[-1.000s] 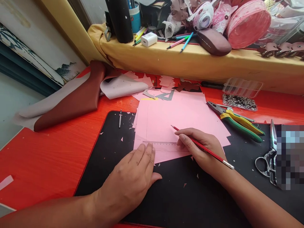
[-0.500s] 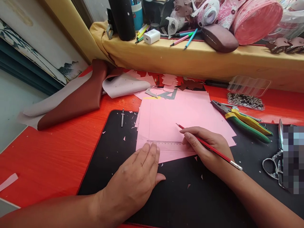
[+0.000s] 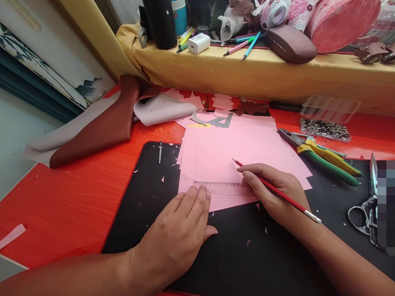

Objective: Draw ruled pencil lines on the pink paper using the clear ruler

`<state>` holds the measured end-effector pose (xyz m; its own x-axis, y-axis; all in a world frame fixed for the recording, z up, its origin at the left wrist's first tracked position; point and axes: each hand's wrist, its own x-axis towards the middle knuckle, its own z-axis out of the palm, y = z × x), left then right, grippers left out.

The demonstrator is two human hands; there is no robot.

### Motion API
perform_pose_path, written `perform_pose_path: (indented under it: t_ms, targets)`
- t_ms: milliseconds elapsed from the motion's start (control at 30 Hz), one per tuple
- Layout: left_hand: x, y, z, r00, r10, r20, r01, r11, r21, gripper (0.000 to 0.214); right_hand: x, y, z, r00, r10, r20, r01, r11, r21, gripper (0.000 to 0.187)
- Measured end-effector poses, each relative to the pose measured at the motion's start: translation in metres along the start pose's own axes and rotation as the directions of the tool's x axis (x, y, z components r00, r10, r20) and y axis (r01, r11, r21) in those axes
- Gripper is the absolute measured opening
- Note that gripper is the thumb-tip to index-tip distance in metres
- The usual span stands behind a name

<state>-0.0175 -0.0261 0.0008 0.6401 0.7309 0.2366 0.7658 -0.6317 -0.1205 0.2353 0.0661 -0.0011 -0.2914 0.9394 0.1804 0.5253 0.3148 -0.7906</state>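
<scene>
A clear ruler [image 3: 220, 184] lies on pink paper [image 3: 234, 142], near its front edge, with faint pencil lines drawn around it. My left hand [image 3: 182, 230] is flat with its fingers stretched out, their tips pressing on the ruler's left end. Between the thumb and fingers of my right hand [image 3: 271, 185] is a red pencil [image 3: 284, 196], its point a little above the paper. The lower fingers of that hand rest by the ruler's right end and hide it. At the sheet's top edge sits a grey set square [image 3: 227, 120].
Pliers [image 3: 327, 158] and scissors [image 3: 367, 213] lie on the right of the black mat [image 3: 138, 213]. Behind the pliers is a clear box of metal fittings [image 3: 325, 128]. Rolled brown leather [image 3: 98, 131] lies at the left. Pens and a charger [image 3: 199, 43] sit on the ledge behind.
The camera view has shifted slightly, so everything sits a little farther right. Both hands, the ruler and the pencil keep about the same places on the paper.
</scene>
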Motion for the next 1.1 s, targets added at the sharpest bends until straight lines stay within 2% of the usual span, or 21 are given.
perform_pose_path:
  t_ms: [1100]
  targets:
    - [0.0000,0.0007,-0.0023,0.999,-0.039,-0.029,0.039,0.999,-0.020,0.048,-0.0010,-0.0042,0.0016,1.000,-0.005,0.022,0.005,1.000,0.001,0.017]
